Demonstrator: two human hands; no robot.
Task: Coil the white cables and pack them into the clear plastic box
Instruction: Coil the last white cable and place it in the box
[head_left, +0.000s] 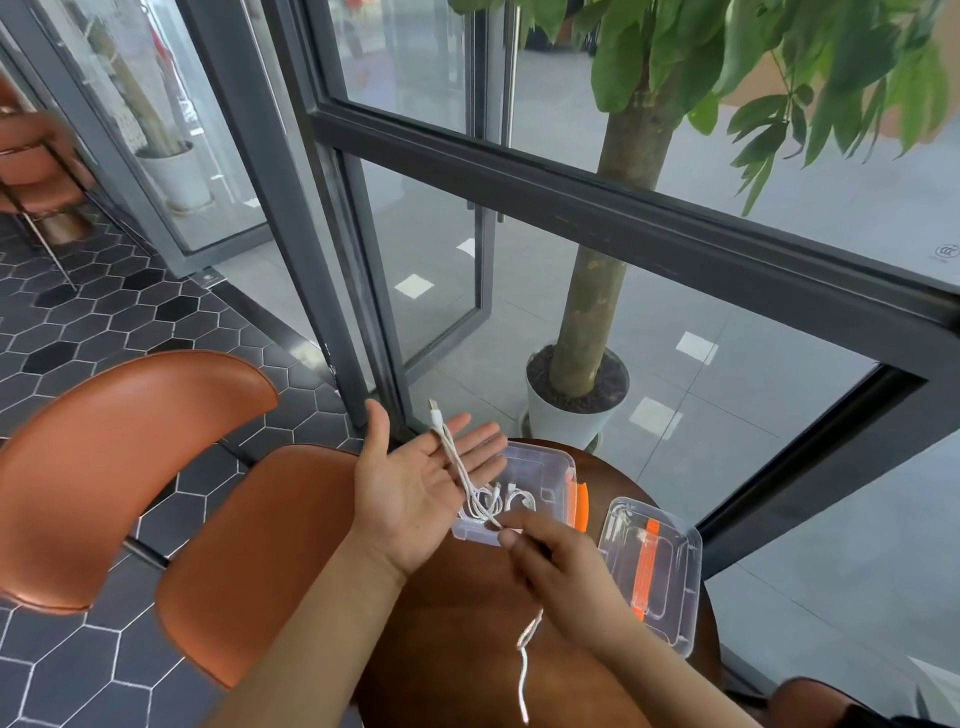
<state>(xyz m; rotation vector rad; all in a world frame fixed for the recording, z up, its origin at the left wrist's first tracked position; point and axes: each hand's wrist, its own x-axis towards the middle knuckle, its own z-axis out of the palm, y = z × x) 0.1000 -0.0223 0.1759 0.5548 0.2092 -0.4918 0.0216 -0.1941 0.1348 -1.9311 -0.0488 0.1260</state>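
**Cable spanned between both hands, box open beneath**

Left hand (415, 488): flat, palm up, fingers straight. The white cable (450, 448) lies along the fingers, its plug past the fingertips. Right hand (561, 566): thumb and forefinger pinch the same cable just off the left palm's edge; a loose tail hangs below the pinch. The clear plastic box (545, 453) stands just beyond the pinch on the round table (462, 623), with coiled cable inside. Its lid (675, 551) lies to the right of the right hand, beside the box.

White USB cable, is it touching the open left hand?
Touching. The head view shows the white USB cable lying across the straight fingers of the left hand, its plug poking past the fingertips.
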